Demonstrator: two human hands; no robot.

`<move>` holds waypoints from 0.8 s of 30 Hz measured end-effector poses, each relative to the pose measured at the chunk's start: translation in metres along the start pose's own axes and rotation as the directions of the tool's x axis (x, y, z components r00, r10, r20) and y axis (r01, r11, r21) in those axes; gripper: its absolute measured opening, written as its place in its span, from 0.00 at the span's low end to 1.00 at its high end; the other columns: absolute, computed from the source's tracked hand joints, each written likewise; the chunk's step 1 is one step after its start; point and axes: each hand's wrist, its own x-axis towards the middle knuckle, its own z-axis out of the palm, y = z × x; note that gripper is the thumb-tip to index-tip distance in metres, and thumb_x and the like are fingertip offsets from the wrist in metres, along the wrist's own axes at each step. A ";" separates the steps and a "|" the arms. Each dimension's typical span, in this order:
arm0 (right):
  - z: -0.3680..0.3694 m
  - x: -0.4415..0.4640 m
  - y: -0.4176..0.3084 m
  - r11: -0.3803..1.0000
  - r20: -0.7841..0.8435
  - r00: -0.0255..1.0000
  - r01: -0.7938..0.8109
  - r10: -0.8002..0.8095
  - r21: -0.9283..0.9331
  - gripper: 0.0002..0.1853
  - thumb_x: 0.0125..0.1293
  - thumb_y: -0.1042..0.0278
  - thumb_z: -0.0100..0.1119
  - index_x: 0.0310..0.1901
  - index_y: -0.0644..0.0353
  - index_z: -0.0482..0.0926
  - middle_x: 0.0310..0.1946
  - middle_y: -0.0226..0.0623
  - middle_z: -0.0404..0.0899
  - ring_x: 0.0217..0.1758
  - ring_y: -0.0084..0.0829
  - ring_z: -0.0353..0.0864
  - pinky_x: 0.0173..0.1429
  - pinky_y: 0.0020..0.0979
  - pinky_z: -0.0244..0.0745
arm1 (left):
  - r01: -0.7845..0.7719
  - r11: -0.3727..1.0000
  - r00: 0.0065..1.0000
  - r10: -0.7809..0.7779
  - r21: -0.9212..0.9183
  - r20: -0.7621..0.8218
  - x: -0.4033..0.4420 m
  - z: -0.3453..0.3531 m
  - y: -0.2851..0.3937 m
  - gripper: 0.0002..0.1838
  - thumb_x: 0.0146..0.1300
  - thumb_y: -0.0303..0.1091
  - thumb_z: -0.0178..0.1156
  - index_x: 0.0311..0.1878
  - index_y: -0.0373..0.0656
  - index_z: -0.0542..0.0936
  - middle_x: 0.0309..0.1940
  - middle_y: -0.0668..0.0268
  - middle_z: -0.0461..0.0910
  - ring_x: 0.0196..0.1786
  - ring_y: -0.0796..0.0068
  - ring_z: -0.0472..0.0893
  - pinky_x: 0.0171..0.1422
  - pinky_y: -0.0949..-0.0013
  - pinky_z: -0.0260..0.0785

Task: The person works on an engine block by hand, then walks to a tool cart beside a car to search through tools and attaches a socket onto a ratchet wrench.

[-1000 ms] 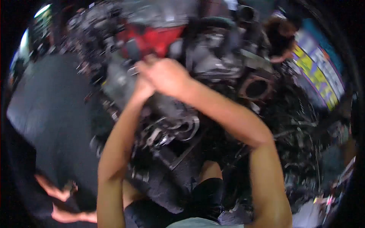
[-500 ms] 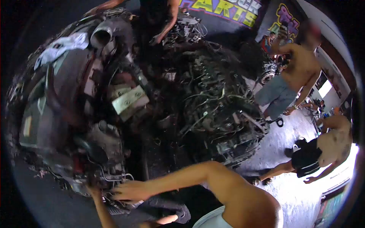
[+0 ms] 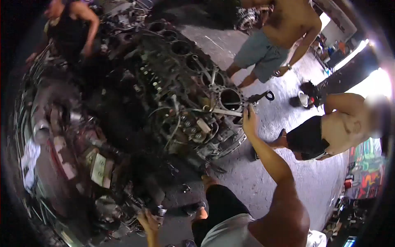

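Observation:
My right hand [image 3: 250, 121] reaches out to the near end of a bare engine block [image 3: 185, 74]. Its fingers are closed at the end of a long metal wrench [image 3: 226, 112] lying across the block beside an open cylinder bore [image 3: 231, 100]. My left hand [image 3: 149, 221] is low at the front edge of a car's engine bay [image 3: 111, 206], fingers stretched against the parts there, some fingertips hard to make out. Just right of it is a small shiny metal cylinder [image 3: 162, 210]. More wrenches [image 3: 214, 76] rest on top of the block.
A shirtless person in grey shorts [image 3: 263, 51] stands behind the block; another in black shorts [image 3: 308, 138] stands to the right. A person in a dark top [image 3: 68, 29] is at the far left. A white cloth [image 3: 30, 162] hangs over the car. Grey floor [image 3: 288, 177] lies between.
My view has swung right. My right hand has left the car's front and moved up and right to the engine block and wrench. My left hand stays at the car.

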 end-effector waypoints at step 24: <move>0.177 0.146 0.134 0.899 0.455 0.870 0.032 0.190 -0.437 0.24 0.69 0.47 0.48 0.52 0.61 0.75 0.48 0.49 0.77 0.53 0.51 0.74 0.54 0.50 0.68 | 0.101 0.959 0.773 -0.243 0.265 0.586 0.507 0.421 0.340 0.13 0.62 0.39 0.55 0.30 0.40 0.80 0.18 0.67 0.76 0.18 0.77 0.74 0.22 0.71 0.64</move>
